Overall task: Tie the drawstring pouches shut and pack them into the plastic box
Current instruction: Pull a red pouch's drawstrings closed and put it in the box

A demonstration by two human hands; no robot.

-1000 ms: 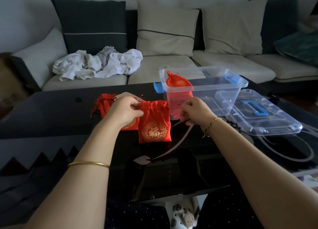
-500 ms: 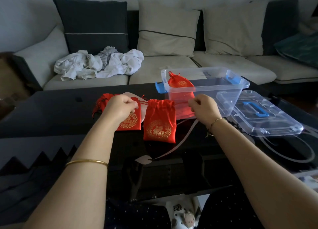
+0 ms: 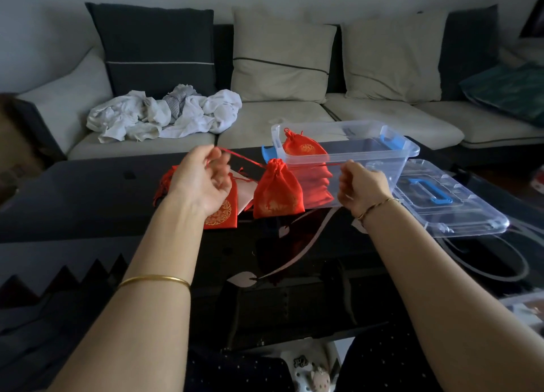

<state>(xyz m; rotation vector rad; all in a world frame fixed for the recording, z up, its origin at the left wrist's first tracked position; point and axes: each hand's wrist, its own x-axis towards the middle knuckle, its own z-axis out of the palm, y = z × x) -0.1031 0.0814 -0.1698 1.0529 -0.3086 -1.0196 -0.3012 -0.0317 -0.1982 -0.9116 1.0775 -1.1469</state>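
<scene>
A red drawstring pouch (image 3: 278, 193) with gold print stands on the black table (image 3: 88, 203), its neck gathered tight. My left hand (image 3: 203, 182) pinches one red drawstring (image 3: 241, 156) out to the left. My right hand (image 3: 360, 187) grips the other string, pulled taut to the right. Another red pouch (image 3: 222, 213) lies flat behind my left hand, partly hidden. The clear plastic box (image 3: 374, 153) with blue handles stands just behind, holding a tied red pouch (image 3: 303, 147) on top of others.
The box's clear lid (image 3: 447, 200) with a blue handle lies on the table right of the box. A sofa (image 3: 276, 118) with cushions and a pile of white cloth (image 3: 164, 115) runs behind the table.
Both hands have moved apart, drawing the strings out sideways. The pouch's mouth has closed from wide open to cinched.
</scene>
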